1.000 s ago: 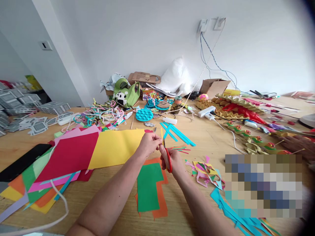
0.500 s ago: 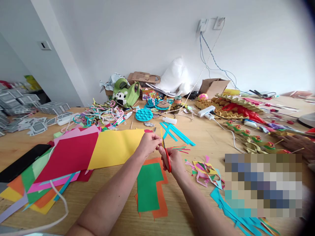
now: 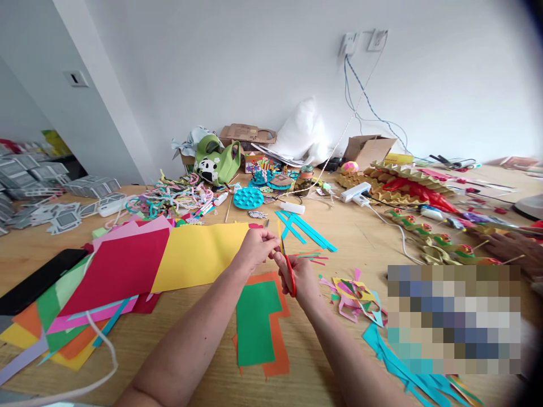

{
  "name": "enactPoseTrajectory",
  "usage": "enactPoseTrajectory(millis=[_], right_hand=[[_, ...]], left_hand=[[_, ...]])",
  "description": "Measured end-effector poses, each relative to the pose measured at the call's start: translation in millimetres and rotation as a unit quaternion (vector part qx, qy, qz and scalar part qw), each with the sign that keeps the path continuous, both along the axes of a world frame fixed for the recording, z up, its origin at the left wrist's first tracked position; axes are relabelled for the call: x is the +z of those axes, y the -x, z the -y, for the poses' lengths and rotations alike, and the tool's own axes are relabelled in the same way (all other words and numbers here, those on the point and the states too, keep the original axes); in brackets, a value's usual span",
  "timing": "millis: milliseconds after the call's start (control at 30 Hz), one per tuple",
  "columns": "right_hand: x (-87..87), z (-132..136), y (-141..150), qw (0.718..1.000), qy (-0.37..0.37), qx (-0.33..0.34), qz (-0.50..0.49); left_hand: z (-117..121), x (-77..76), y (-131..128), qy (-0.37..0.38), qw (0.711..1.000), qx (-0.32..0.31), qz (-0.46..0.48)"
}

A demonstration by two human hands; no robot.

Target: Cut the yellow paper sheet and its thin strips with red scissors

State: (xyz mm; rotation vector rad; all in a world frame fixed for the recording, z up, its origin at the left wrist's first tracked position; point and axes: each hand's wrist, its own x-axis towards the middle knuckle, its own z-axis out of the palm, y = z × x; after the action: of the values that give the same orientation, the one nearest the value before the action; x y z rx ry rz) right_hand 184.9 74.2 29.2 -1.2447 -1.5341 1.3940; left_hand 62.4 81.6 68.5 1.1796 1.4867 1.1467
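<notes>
Red-handled scissors are gripped in my right hand, their blades pointing up and away from me. My left hand is closed in a pinch on a narrow yellow paper strip, which stands up beside the blades. The fingertips of both hands nearly meet. Below them on the table lies a green paper piece on top of an orange paper piece. A yellow paper sheet lies left of my left hand, next to a dark red sheet.
Blue paper strips and thin coloured strips lie beyond my right hand. Paper scraps and blue offcuts lie to the right. A black phone-like slab is at the left. Another person's hand shows at far right.
Almost nothing differs. Both hands stay at the same place, with the scissors and the yellow strip shifted only very slightly.
</notes>
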Motion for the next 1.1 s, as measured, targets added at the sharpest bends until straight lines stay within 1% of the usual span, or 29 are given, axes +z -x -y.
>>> enactPoseTrajectory(millis=[167, 367, 633, 867, 1100], right_hand=[[1.5, 0.5, -0.8, 1.0, 0.001, 0.009, -0.005], [-0.3, 1.7, -0.2, 0.999, -0.01, 0.028, 0.013], [-1.5, 1.2, -0.2, 0.999, 0.008, 0.034, 0.014], [-4.9, -1.7, 1.1, 1.0, 0.009, 0.029, 0.005], [-2.6, -0.3, 1.5, 0.999, 0.005, 0.032, 0.001]], left_hand=[[-1.1, 1.0, 4.1, 0.003, 0.999, -0.018, 0.029], [-2.4, 3.7, 8.0, -0.009, 0.998, 0.013, 0.059], [-4.4, 1.2, 5.5, -0.014, 0.998, 0.014, 0.061], [-5.1, -1.5, 3.8, -0.014, 0.999, 0.003, 0.052], [-4.4, -0.9, 4.3, -0.017, 0.999, -0.003, 0.045]])
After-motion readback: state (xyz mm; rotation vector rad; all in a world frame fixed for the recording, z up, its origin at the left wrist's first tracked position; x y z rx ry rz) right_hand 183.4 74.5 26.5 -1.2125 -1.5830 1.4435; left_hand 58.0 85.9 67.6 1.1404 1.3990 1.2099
